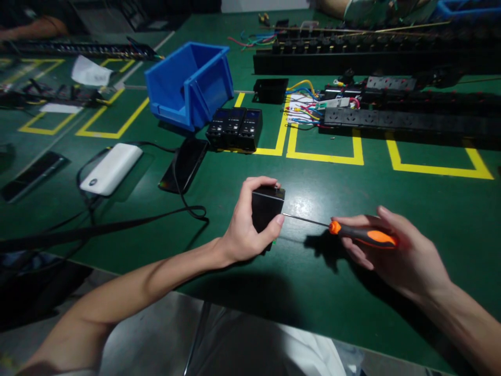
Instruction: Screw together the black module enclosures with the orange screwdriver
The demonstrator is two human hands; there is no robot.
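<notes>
A small black box-shaped module [266, 208] is gripped in my left hand [247, 230], fingers over its top and thumb along its right side. My right hand [407, 250] holds a screwdriver [362, 234] with an orange and black handle. The screwdriver's thin shaft points left, its tip at the right side of the module near my left thumb. Whether the tip sits inside an opening cannot be made out. Beyond my left hand, several similar black modules [235, 129] stand side by side on the green table [313, 292].
A blue bin [190, 86] stands behind the modules. To the left lie a black phone [183, 164], a white power bank [112, 169] with cables, and another dark device [33, 175]. Black socket strips [391, 121] with coloured wires lie at the back right.
</notes>
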